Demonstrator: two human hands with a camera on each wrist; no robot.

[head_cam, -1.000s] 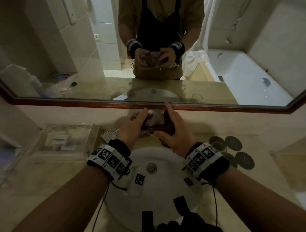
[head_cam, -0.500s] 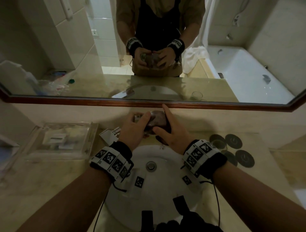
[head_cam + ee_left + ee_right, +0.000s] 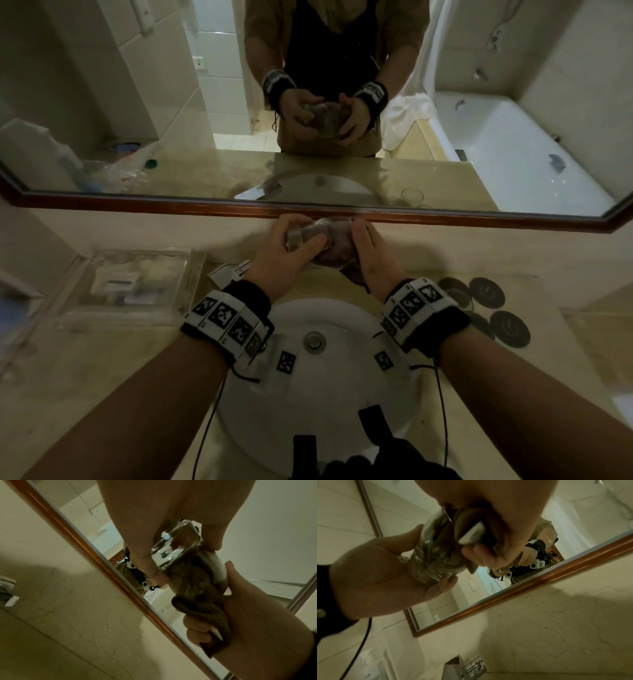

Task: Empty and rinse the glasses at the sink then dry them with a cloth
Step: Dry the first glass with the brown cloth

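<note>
The clear, thick-based drinking glass (image 3: 178,545) is smooth and glossy, catching bright glints at its base. Stuffed into it is a brown knitted cloth (image 3: 193,582), matt and coarse, with a ribbed, nubbly weave. The round white basin (image 3: 329,383) looks like glazed ceramic, smooth with a soft sheen, and its drain fitting (image 3: 313,341) is shiny metal. The beige stone countertop (image 3: 102,370) is polished and veined like marble. The mirror's reddish-brown wooden frame (image 3: 445,214) has a varnished gloss. A clear plastic tray (image 3: 137,284) beside the basin is transparent and glossy. Dark round coasters (image 3: 486,293) look matt.
</note>
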